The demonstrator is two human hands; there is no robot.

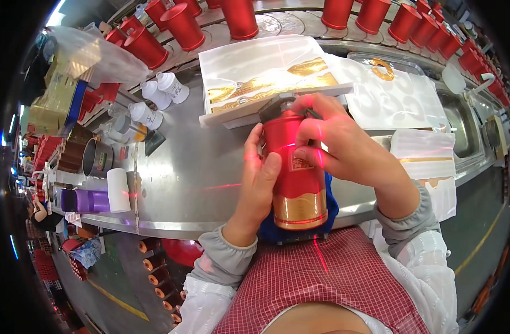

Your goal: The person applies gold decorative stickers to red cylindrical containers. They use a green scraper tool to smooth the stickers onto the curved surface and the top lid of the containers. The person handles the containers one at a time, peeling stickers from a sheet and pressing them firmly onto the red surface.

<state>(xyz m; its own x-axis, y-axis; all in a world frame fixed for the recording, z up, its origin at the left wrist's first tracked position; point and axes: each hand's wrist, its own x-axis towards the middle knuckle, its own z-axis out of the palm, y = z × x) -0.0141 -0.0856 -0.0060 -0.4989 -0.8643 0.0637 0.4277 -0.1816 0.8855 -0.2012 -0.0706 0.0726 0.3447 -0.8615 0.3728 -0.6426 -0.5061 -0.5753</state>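
I hold a red bottle (296,178) with a gold band near its base, upright against a blue pad (330,209) at the front edge of the steel table (193,167). My left hand (257,183) grips its left side, thumb across the front. My right hand (338,145) closes over the bottle's neck and top, hiding the cap. A red laser line crosses the bottle and both hands.
A white and gold sheet stack (266,78) lies just behind the bottle. White label sheets (397,100) and paper (424,153) sit at the right. Red cylinders (182,25) ride a conveyor at the back. White caps (160,92), a metal cup (96,158) and a purple tube (90,200) stand left.
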